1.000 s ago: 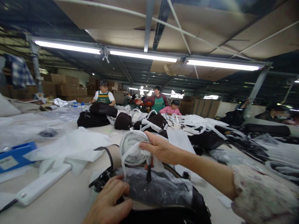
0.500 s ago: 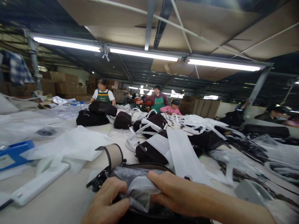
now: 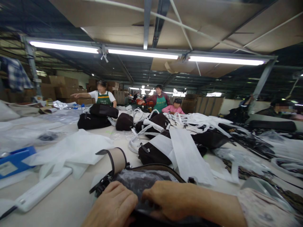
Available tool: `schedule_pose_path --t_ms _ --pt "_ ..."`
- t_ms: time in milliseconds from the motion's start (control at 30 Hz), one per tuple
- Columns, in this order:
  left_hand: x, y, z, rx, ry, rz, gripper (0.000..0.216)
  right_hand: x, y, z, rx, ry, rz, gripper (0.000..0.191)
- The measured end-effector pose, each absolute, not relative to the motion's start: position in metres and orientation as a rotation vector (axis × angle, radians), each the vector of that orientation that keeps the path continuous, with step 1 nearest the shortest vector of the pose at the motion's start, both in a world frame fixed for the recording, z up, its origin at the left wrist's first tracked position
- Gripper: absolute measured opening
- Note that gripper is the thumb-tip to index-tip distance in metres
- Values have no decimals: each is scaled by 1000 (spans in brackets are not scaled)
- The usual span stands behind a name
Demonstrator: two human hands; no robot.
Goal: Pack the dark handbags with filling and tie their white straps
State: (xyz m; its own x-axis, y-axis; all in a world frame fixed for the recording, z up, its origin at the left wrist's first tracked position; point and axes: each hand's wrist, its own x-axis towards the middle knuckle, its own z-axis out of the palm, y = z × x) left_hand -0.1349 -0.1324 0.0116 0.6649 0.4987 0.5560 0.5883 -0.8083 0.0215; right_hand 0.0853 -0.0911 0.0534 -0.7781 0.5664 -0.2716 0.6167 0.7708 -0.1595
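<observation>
A dark handbag [image 3: 180,172] with a brown-edged opening lies before me, its mouth unzipped. Crinkled clear plastic [image 3: 151,178] fills the opening. My left hand [image 3: 115,201] is closed over the bag's near left side, its fingertips hidden inside. My right hand [image 3: 168,198] reaches into the opening with bent fingers closed on the plastic; its fingertips are partly out of sight. A wide beige strap [image 3: 116,159] with black edging curls up at the bag's left end, joined by dark metal hardware.
Several black bags [image 3: 155,151] with white wrapping strips [image 3: 189,154] lie just beyond. To the left are white sheets [image 3: 78,146], a white corded device [image 3: 44,189] and a blue box [image 3: 17,160]. A grey object [image 3: 260,187] sits at right. People in aprons [image 3: 103,97] stand across the table.
My right hand has sunk deeper into the handbag, pushing the plastic down. My left hand has shifted slightly right over the rim. A co-worker across the table now stretches an arm out sideways.
</observation>
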Motion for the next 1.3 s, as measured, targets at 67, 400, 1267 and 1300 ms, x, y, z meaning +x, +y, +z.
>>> schedule_pose_path --t_ms 67,400,1267,1300 --pt "-134 -135 18 -2687 -991 -755 8 94 -93 73 1101 2769 -274 33" --pt "-106 -114 15 -2544 -1258 -399 20 134 -129 74 1586 2570 34 63" --pt "-21 -106 42 -2942 -848 -530 69 236 -147 50 2501 2607 -888 60" --pt "-19 -104 42 -2968 -794 -508 66 236 -146 45 2444 2637 -1044 60"
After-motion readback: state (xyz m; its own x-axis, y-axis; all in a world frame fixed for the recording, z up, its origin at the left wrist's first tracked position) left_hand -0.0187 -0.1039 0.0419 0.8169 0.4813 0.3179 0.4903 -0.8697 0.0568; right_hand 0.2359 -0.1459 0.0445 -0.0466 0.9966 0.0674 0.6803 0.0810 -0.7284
